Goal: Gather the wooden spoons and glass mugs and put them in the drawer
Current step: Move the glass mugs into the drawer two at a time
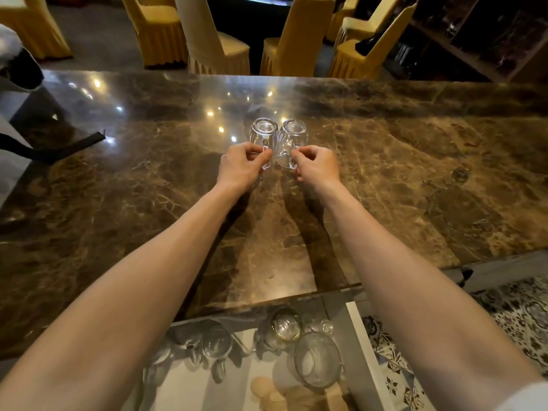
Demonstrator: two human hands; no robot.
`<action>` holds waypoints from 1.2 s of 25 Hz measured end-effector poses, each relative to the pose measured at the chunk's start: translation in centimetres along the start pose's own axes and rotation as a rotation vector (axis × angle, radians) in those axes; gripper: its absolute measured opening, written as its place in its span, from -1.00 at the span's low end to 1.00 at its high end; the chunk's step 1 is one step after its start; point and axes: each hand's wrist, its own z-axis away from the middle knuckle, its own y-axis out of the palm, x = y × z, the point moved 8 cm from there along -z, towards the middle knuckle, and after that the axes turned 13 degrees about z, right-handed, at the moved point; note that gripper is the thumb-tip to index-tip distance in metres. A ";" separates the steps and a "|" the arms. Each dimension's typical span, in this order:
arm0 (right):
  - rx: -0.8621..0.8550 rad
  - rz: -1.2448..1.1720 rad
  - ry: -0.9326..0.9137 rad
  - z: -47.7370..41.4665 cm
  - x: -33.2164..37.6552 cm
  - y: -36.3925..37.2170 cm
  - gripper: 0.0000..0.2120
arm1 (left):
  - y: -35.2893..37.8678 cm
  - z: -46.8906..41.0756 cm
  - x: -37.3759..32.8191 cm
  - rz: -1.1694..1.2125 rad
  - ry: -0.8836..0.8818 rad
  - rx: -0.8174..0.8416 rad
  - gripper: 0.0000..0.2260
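**Mugs taken by the handles**

Mugs (263, 133) (292, 134) stood upside down, touching, mid-counter (415, 173). Left hand (241, 167) and right hand (318, 164) each pinched a handle. Glass looked rigid, slick, breakable; handles seemed the safest hold. Open drawer (354, 336) waited at six o'clock.

On the marble bench (385, 173), the left hand (241, 167) and right hand (318, 166) pinch the handles of 2 upturned glass mugs (262, 132), touching, beyond the open drawer (360, 345).
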 end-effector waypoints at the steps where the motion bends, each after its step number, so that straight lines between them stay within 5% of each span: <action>1: 0.009 0.010 -0.007 -0.1 0.2 0.0 -0.75 | 0.0 0.1 -0.1 -0.004 0.000 0.001 -0.76; 16: -0.055 -0.021 -0.077 2.0 1.1 -1.5 -0.82 | -2.0 1.5 -1.9 -0.021 0.065 0.059 -0.83; 25: 0.107 -0.143 -0.285 7.9 3.5 -3.8 -0.93 | -7.7 11.5 -5.8 0.090 0.173 0.181 -0.81; 30: 0.221 -0.117 -0.380 13.6 4.2 -4.5 -0.83 | -12.5 19.0 -6.7 0.116 0.225 0.079 -0.80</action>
